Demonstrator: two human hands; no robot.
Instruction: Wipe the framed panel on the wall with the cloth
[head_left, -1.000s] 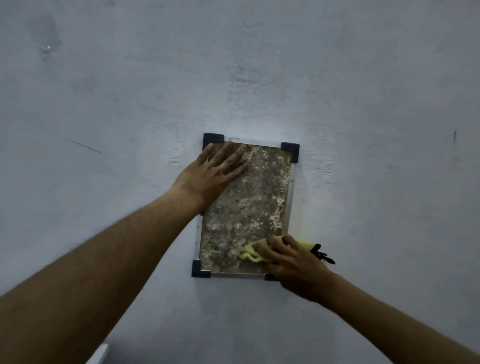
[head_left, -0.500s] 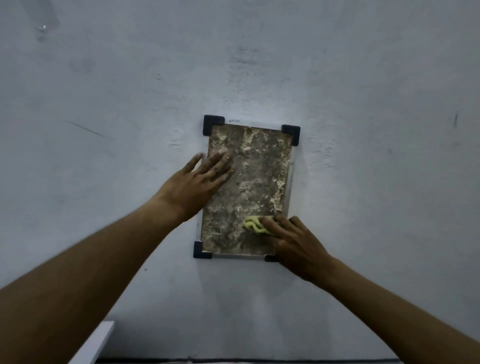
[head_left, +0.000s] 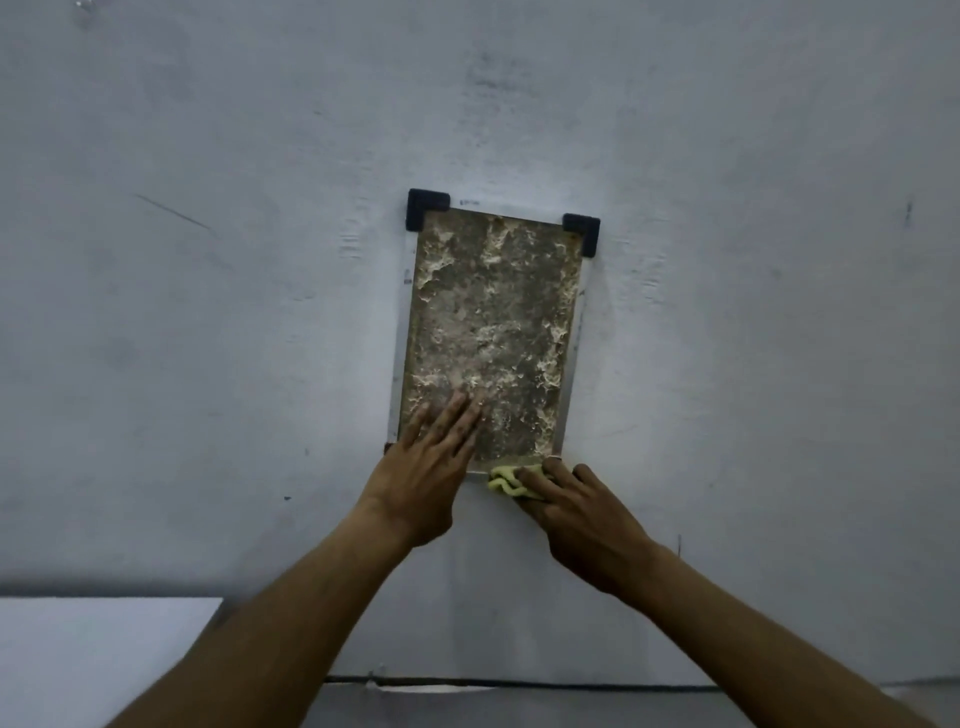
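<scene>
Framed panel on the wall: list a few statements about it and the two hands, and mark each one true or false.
1. The left hand lies flat on the lower left part of the framed panel. True.
2. The cloth is at the panel's top edge. False: it is at the bottom right corner, held by the right hand.
3. Black corner caps show at both top corners. True.
4. The panel's surface is plain white. False: it is brownish grey with pale blotches.
</scene>
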